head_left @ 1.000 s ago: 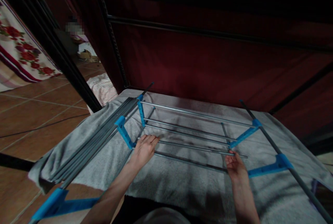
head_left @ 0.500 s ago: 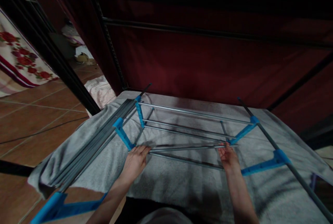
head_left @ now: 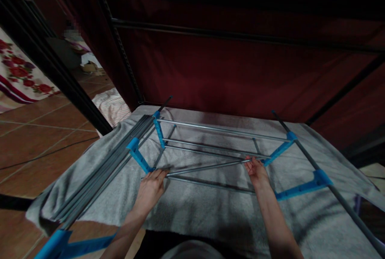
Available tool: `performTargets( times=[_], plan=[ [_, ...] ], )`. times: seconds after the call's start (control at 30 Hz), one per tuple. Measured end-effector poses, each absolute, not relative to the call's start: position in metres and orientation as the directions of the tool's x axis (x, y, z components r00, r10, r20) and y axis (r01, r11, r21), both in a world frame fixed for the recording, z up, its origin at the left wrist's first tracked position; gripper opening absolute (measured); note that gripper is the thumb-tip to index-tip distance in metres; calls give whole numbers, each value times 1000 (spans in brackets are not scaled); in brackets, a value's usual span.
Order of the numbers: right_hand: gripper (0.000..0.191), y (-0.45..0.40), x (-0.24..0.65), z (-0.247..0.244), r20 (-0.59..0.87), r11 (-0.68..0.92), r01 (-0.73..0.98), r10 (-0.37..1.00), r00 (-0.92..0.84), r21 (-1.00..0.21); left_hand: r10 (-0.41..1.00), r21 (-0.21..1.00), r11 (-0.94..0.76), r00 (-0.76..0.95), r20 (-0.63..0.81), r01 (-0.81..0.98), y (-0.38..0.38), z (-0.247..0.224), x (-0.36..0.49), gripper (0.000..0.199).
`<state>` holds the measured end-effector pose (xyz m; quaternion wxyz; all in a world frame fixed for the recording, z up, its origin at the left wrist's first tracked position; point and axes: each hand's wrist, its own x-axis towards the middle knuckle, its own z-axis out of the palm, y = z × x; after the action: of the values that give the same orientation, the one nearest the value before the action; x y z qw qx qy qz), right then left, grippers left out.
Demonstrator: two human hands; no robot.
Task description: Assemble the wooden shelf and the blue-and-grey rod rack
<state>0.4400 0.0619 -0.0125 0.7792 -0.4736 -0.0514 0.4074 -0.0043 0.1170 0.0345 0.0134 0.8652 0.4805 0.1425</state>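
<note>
A thin grey metal rod (head_left: 207, 167) spans between my two hands, slanting away from me toward its right end. My left hand (head_left: 152, 188) is closed around its left end, beside a blue plastic bracket (head_left: 140, 156); the fingers cover that end. My right hand (head_left: 256, 172) pinches the rod near the other end, close to the far right blue bracket (head_left: 279, 152). Below it, a front crossbar (head_left: 210, 184) runs toward the near right blue bracket (head_left: 303, 186). Further crossbars (head_left: 222, 129) join the far brackets of this rack frame.
A bundle of loose grey rods (head_left: 105, 166) lies on the left of the grey blanket (head_left: 192, 211). Another blue bracket (head_left: 87, 247) projects at the near left. Dark red fabric (head_left: 228, 74) with black metal bars stands behind. Tiled floor (head_left: 39, 142) shows at left.
My right hand has moved slightly left and away from me, swinging the rod's right end with it. My left hand stays by the left bracket. The camera view has shifted a little.
</note>
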Motion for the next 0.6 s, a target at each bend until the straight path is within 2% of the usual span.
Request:
performTargets(
  times=[0.3, 0.6],
  plan=[
    [16, 64, 424, -8, -377, 188, -655, 689, 619, -732, 849, 167, -511, 464, 254, 843, 117, 31, -19, 44],
    [12, 51, 420, 6, -334, 199, -641, 719, 609, -741, 856, 139, -494, 452, 251, 858, 119, 29, -23, 43]
  ],
)
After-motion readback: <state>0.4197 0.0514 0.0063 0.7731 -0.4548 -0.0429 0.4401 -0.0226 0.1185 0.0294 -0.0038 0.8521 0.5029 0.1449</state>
